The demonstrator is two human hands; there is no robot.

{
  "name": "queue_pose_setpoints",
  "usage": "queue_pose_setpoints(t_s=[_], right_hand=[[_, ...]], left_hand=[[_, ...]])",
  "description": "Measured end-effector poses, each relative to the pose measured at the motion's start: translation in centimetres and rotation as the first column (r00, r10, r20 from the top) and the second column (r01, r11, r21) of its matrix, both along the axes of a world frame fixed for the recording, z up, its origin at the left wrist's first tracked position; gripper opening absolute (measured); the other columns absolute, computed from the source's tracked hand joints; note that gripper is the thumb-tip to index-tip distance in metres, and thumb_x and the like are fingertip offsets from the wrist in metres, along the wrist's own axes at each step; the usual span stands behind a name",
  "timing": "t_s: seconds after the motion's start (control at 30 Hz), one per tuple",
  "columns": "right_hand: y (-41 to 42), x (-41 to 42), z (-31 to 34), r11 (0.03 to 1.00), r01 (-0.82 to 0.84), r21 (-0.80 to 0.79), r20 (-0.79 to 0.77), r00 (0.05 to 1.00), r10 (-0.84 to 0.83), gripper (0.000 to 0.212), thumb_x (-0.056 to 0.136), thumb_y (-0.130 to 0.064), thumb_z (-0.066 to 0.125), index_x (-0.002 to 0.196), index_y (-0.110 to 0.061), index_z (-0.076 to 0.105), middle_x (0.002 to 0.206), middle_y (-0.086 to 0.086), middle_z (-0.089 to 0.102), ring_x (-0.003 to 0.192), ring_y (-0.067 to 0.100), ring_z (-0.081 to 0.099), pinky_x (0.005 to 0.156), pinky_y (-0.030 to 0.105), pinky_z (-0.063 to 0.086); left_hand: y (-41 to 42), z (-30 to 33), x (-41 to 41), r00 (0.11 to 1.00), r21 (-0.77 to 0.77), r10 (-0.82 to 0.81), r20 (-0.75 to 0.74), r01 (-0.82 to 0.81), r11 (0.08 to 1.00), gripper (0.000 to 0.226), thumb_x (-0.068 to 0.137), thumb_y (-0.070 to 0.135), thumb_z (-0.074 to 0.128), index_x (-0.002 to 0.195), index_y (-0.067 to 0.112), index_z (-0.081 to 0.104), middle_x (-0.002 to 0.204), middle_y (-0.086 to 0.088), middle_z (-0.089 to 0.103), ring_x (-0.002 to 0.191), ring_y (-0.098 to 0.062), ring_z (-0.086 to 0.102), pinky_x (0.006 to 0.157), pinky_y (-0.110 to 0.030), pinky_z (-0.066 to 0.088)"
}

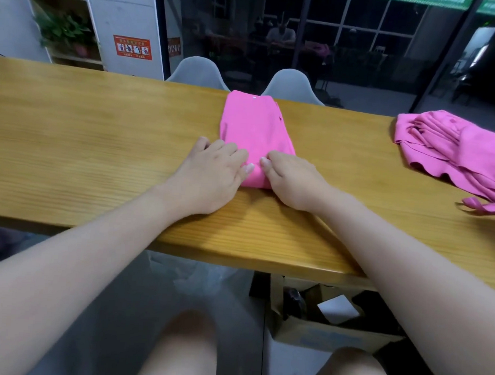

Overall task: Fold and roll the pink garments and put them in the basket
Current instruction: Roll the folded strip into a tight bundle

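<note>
Both hands, left hand (212,171) and right hand (291,179), pinch the near rolled end of the smooth folded pink garment (255,130) on the grainy wooden table (85,138).

Both garments, the folded one (255,127) and the crumpled one (454,149), are bright pink on a yellow-brown wood-grain table (100,128).

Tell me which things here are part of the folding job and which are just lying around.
Job: folded pink garment under left hand and right hand; crumpled pink garment.
Lying about: cardboard box, two grey chairs, potted plant.
</note>
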State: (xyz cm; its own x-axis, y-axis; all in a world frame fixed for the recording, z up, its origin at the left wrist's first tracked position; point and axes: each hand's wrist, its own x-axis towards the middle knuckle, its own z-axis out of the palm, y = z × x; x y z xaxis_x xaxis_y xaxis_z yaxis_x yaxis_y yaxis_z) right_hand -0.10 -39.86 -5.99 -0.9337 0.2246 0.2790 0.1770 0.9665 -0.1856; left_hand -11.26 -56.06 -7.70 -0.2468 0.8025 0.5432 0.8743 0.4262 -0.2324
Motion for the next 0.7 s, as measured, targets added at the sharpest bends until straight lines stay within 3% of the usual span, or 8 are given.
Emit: queue_pose_setpoints(t_s=[0.1, 0.23, 0.37, 0.43, 0.53, 0.63, 0.7], right_hand=[[0.6, 0.0, -0.4, 0.995, -0.092, 0.028, -0.081, 0.992, 0.094, 0.035, 0.111, -0.034, 0.031, 0.083, -0.015, 0.042, 0.08, 0.0, 0.046, 0.081, 0.024, 0.044, 0.08, 0.043, 0.037], [1.9, 1.4, -1.3, 0.945, -0.062, 0.322, -0.067, 0.994, 0.088, 0.05, 0.105, -0.044, 0.025, 0.114, -0.008, 0.058, 0.108, 0.01, 0.054, 0.097, 0.03, 0.049, 0.088, 0.045, 0.044], [2.3, 1.4, -1.5, 0.965, -0.036, 0.26, -0.111, 0.992, 0.066, 0.056, 0.102, -0.053, 0.02, 0.118, -0.013, 0.055, 0.113, 0.005, 0.051, 0.104, 0.025, 0.047, 0.09, 0.041, 0.039], [2.7, 0.9, -1.3, 0.968, -0.049, 0.248, -0.083, 0.994, 0.071, 0.057, 0.101, -0.057, 0.016, 0.114, -0.015, 0.052, 0.109, 0.001, 0.051, 0.103, 0.022, 0.048, 0.089, 0.039, 0.034], [3.3, 0.3, -0.4, 0.988, -0.088, 0.123, -0.028, 0.995, 0.092, 0.049, 0.105, -0.055, 0.022, 0.105, -0.014, 0.05, 0.101, -0.001, 0.052, 0.098, 0.021, 0.048, 0.094, 0.044, 0.035], [3.7, -0.2, 0.3, 0.994, -0.111, -0.007, 0.037, 0.993, 0.111, 0.039, 0.109, -0.046, 0.03, 0.107, -0.013, 0.05, 0.101, -0.001, 0.054, 0.093, 0.015, 0.043, 0.095, 0.045, 0.036], [4.1, 0.0, 0.1, 0.984, -0.148, 0.102, 0.0, 0.989, 0.148, 0.041, 0.108, -0.05, 0.029, 0.114, -0.016, 0.051, 0.107, -0.003, 0.053, 0.095, 0.015, 0.042, 0.095, 0.044, 0.037]], left_hand=[[1.1, 1.2, -0.9, 0.981, -0.067, 0.026, 0.19, -0.013, 0.998, 0.045, 0.108, 0.042, 0.017, 0.101, 0.02, 0.056, 0.096, 0.002, 0.05, 0.102, -0.027, 0.053, 0.092, -0.046, 0.034], [2.5, 1.4, -2.2, 0.924, -0.067, 0.023, 0.382, 0.003, 0.998, 0.032, 0.11, 0.038, 0.023, 0.089, 0.027, 0.043, 0.096, 0.004, 0.045, 0.11, -0.028, 0.05, 0.1, -0.046, 0.031], [2.5, 1.1, -3.2, 0.841, -0.011, -0.088, 0.534, 0.111, 0.994, 0.037, 0.106, 0.051, 0.025, 0.092, 0.026, 0.047, 0.095, 0.007, 0.055, 0.107, -0.024, 0.053, 0.101, -0.047, 0.032], [1.6, 0.5, -3.5, 0.864, 0.005, -0.137, 0.485, 0.154, 0.988, 0.048, 0.094, 0.069, 0.023, 0.108, 0.032, 0.05, 0.106, 0.01, 0.055, 0.106, -0.016, 0.047, 0.098, -0.042, 0.03], [0.4, -0.5, -4.1, 0.944, 0.015, -0.164, 0.286, 0.167, 0.986, 0.058, 0.092, 0.071, 0.027, 0.124, 0.03, 0.052, 0.111, 0.008, 0.047, 0.106, -0.015, 0.041, 0.095, -0.036, 0.029], [0.7, 0.2, -4.4, 0.929, 0.037, -0.157, 0.335, 0.153, 0.988, 0.065, 0.09, 0.072, 0.025, 0.124, 0.027, 0.058, 0.108, 0.006, 0.049, 0.106, -0.015, 0.043, 0.095, -0.035, 0.026], [1.3, 0.7, -4.6, 0.889, -0.005, -0.134, 0.438, 0.152, 0.988, 0.064, 0.088, 0.073, 0.026, 0.118, 0.028, 0.06, 0.106, 0.006, 0.053, 0.108, -0.016, 0.045, 0.099, -0.036, 0.026]])
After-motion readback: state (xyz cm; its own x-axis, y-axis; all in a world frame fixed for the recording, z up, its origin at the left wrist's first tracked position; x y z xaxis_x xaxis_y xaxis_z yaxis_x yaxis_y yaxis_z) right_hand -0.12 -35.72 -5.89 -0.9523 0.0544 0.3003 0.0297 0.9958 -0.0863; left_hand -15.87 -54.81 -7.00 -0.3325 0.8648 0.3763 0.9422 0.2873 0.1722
